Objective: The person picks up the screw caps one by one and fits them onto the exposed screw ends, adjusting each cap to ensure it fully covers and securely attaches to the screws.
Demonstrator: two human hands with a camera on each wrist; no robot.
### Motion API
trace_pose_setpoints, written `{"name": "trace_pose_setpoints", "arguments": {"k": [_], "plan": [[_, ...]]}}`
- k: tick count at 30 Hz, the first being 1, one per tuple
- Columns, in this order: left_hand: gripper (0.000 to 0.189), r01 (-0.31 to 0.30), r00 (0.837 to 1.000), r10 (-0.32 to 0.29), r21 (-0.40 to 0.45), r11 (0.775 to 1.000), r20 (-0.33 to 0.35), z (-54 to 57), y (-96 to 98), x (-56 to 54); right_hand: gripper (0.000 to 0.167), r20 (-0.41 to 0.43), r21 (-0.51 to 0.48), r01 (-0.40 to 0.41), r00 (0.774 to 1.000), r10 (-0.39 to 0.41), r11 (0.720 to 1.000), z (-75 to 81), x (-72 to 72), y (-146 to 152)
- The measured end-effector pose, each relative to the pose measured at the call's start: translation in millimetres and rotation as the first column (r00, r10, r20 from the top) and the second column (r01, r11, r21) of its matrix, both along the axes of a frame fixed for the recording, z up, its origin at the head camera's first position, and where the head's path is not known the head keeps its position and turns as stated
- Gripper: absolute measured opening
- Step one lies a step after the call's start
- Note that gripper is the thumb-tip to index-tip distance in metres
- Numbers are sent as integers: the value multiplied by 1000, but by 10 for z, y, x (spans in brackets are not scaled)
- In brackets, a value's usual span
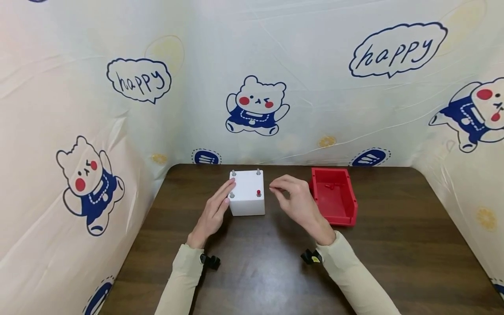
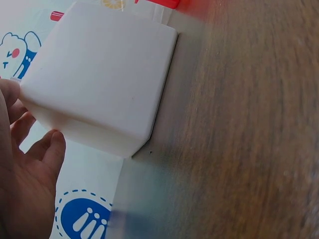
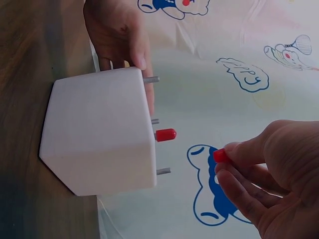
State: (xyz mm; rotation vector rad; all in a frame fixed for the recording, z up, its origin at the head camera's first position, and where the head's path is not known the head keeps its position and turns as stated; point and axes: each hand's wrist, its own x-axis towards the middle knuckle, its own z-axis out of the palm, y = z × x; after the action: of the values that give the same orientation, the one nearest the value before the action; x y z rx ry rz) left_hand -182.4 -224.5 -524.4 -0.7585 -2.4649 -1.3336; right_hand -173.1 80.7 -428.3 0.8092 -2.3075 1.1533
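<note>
A white box (image 1: 247, 206) stands on the table, with several grey metal posts (image 3: 163, 171) rising from the corners of its top. One post, at the near right corner in the head view, carries a red cap (image 3: 166, 135). My left hand (image 1: 213, 211) rests against the box's left side, its fingers fairly straight and reaching the top edge. To the right of the box, my right hand (image 1: 296, 202) is raised, apart from it. Between thumb and fingertip it pinches a second small red cap (image 3: 220, 156), plain in the right wrist view.
Beside my right hand stands a red open bin (image 1: 351, 197) with a few small red pieces (image 1: 330, 186) in it. The dark wooden table (image 1: 252, 280) ends at a printed cloth (image 1: 315, 109) behind and at both sides.
</note>
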Motion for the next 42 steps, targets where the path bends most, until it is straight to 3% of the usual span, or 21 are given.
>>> {"name": "trace_pose_setpoints", "arguments": {"k": [18, 42], "plan": [[48, 2, 1000, -2, 6, 1000, -27, -19, -2, -18, 19, 0, -41, -41, 999, 41, 998, 55, -39, -131], [49, -1, 1000, 1, -6, 1000, 30, -10, -1, -9, 22, 32, -102, -67, 997, 70, 993, -159, -163, -302]]}}
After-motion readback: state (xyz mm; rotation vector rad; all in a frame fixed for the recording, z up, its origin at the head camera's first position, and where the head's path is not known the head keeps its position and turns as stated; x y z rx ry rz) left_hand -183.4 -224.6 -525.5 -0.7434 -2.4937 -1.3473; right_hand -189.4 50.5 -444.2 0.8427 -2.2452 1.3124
